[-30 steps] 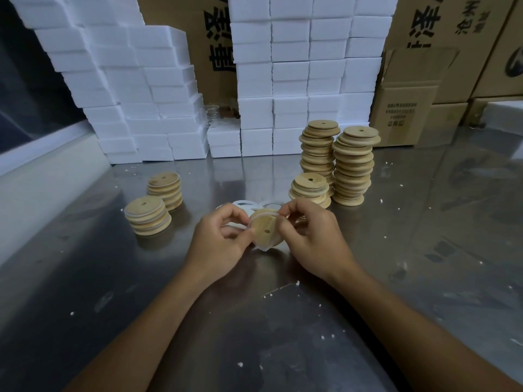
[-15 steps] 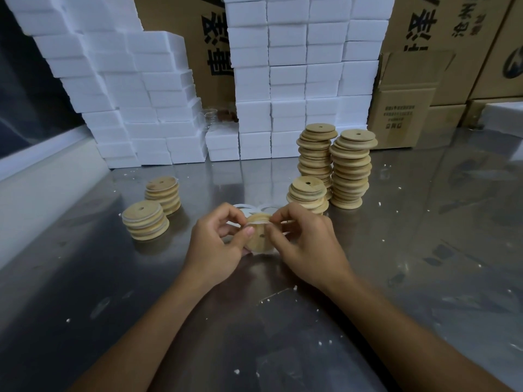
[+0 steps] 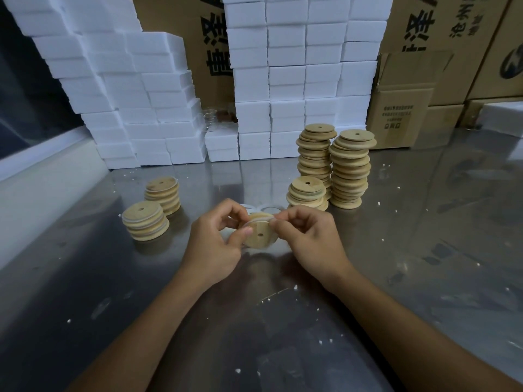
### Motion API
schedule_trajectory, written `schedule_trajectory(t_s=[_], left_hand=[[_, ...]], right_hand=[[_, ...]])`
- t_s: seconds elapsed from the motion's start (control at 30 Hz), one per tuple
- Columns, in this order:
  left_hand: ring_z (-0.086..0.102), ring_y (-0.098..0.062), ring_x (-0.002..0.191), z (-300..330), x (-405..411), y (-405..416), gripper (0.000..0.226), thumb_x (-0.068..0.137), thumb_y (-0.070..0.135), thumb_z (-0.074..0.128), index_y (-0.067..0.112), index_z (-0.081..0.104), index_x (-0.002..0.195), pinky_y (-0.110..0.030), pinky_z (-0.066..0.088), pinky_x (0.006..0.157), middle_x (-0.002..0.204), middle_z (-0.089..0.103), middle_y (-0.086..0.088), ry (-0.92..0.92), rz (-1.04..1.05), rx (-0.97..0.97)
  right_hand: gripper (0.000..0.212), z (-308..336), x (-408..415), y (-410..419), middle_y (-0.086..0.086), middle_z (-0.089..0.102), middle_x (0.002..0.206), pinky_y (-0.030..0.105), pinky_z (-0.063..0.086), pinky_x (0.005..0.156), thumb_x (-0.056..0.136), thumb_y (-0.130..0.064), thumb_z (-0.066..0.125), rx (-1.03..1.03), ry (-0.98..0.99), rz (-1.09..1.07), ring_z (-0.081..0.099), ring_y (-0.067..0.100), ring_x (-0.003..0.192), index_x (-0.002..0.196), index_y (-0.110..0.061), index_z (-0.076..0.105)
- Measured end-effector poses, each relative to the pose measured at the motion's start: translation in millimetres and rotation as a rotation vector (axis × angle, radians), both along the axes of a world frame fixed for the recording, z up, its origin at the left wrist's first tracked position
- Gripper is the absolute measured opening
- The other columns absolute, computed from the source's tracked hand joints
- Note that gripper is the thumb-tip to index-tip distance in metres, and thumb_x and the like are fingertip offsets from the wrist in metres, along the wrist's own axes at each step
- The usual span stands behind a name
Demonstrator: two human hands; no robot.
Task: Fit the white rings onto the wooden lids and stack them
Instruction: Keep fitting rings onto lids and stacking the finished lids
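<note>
Both hands hold one round wooden lid (image 3: 259,233) with a small centre hole, tilted toward me above the steel table. My left hand (image 3: 215,244) pinches its left edge; my right hand (image 3: 308,239) pinches the top right edge, where a thin white ring (image 3: 256,219) runs round the rim. More white rings (image 3: 266,207) lie flat on the table just behind my hands, partly hidden. Two short stacks of lids with rings (image 3: 145,220) (image 3: 163,193) stand at the left. Three stacks of bare lids (image 3: 307,193) (image 3: 315,157) (image 3: 351,168) stand at the right.
White foam blocks (image 3: 158,103) are piled high along the back, with cardboard cartons (image 3: 402,108) behind and to the right. A low white wall (image 3: 42,182) borders the steel table (image 3: 424,250) on the left. Small white crumbs dot the surface.
The lid has turned in my hands, and its flat face with the hole now tilts toward me. My right fingers have worked along the top of the rim.
</note>
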State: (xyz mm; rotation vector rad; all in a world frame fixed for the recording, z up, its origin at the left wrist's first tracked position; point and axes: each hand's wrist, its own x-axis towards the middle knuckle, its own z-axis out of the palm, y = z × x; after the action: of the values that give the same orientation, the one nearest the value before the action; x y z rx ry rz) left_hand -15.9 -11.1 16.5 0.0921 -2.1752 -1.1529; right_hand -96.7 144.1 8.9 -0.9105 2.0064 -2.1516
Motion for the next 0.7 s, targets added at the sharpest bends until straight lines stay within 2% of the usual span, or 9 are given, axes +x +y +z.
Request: schedule_trajectory(t_s=[0.13, 0.23, 0.33, 0.43, 0.5, 0.6, 0.63, 0.7], left_hand=[[0.068, -0.019, 0.08, -0.8, 0.7, 0.7, 0.029, 0.079, -0.005, 0.072, 0.021, 0.059, 0.08, -0.052, 0.057, 0.076, 0.079, 0.065, 0.009, -0.006, 0.004, 0.023], [0.069, -0.02, 0.081, -2.8, 0.1, -0.5, 0.029, 0.079, -0.007, 0.072, 0.019, 0.059, 0.08, -0.052, 0.059, 0.074, 0.081, 0.066, 0.006, -0.01, 0.017, 0.079], [0.07, -0.016, 0.079, -3.8, -1.0, 1.1, 0.028, 0.078, -0.008, 0.072, 0.016, 0.059, 0.079, -0.046, 0.061, 0.071, 0.08, 0.067, 0.004, -0.005, 0.025, 0.124], [0.07, -0.023, 0.082, -2.9, -2.3, 4.3, 0.026, 0.08, -0.011, 0.07, 0.012, 0.059, 0.079, -0.048, 0.061, 0.066, 0.083, 0.067, -0.006, 0.026, 0.001, 0.249], [0.068, -0.017, 0.079, -2.1, -3.7, 7.1, 0.027, 0.082, -0.013, 0.067, 0.012, 0.058, 0.078, -0.044, 0.061, 0.063, 0.079, 0.065, -0.001, 0.049, -0.018, 0.351], [0.069, -0.009, 0.075, -1.8, -5.0, 14.3, 0.026, 0.084, -0.014, 0.063, 0.01, 0.056, 0.079, -0.031, 0.059, 0.06, 0.073, 0.066, 0.009, 0.052, -0.058, 0.488], [0.069, -0.008, 0.074, -1.7, -5.1, 15.8, 0.026, 0.084, -0.014, 0.063, 0.01, 0.055, 0.079, -0.029, 0.059, 0.061, 0.072, 0.066, 0.009, 0.049, -0.06, 0.501], [0.069, -0.01, 0.072, -1.0, -4.7, 17.0, 0.026, 0.084, -0.014, 0.063, 0.01, 0.055, 0.081, -0.031, 0.059, 0.061, 0.073, 0.067, 0.007, 0.051, -0.053, 0.5]], right_hand=[[0.004, -1.7, -4.0, 2.3, 0.0, 0.073, 0.073, 0.012, 0.05, 0.065, 0.086, 0.002, 0.072, 0.01, -0.031, 0.032, 0.068, 0.002, 0.066, 0.086, 0.006, 0.071], [0.004, -3.4, -4.5, 3.0, 0.003, 0.076, 0.083, 0.022, 0.056, 0.072, 0.086, -0.004, 0.075, 0.093, 0.04, 0.02, 0.073, 0.012, 0.078, 0.089, -0.003, 0.073], [0.006, -4.4, -5.1, 2.9, 0.005, 0.076, 0.084, 0.034, 0.061, 0.078, 0.086, -0.009, 0.076, 0.134, 0.067, -0.007, 0.074, 0.017, 0.08, 0.089, -0.005, 0.072], [0.009, -3.8, -4.7, 2.2, 0.0, 0.076, 0.082, 0.029, 0.059, 0.073, 0.085, -0.008, 0.077, 0.102, 0.081, -0.033, 0.073, 0.012, 0.075, 0.086, -0.012, 0.069], [0.013, -3.7, -3.0, 1.6, -0.003, 0.075, 0.082, 0.034, 0.061, 0.071, 0.085, -0.008, 0.077, 0.072, 0.068, -0.044, 0.073, 0.012, 0.071, 0.086, -0.016, 0.067], [0.006, -6.4, -1.9, 0.3, -0.004, 0.074, 0.082, 0.045, 0.062, 0.067, 0.087, -0.014, 0.076, 0.051, 0.108, -0.117, 0.072, 0.017, 0.068, 0.088, -0.016, 0.07], [0.005, -7.7, -2.3, -0.1, -0.007, 0.074, 0.08, 0.043, 0.062, 0.066, 0.087, -0.016, 0.076, 0.052, 0.141, -0.153, 0.072, 0.016, 0.067, 0.087, -0.018, 0.072], [0.004, -8.7, -2.7, -0.5, -0.014, 0.073, 0.075, 0.03, 0.059, 0.063, 0.088, -0.018, 0.076, 0.053, 0.224, -0.213, 0.07, 0.009, 0.065, 0.085, -0.021, 0.073]])
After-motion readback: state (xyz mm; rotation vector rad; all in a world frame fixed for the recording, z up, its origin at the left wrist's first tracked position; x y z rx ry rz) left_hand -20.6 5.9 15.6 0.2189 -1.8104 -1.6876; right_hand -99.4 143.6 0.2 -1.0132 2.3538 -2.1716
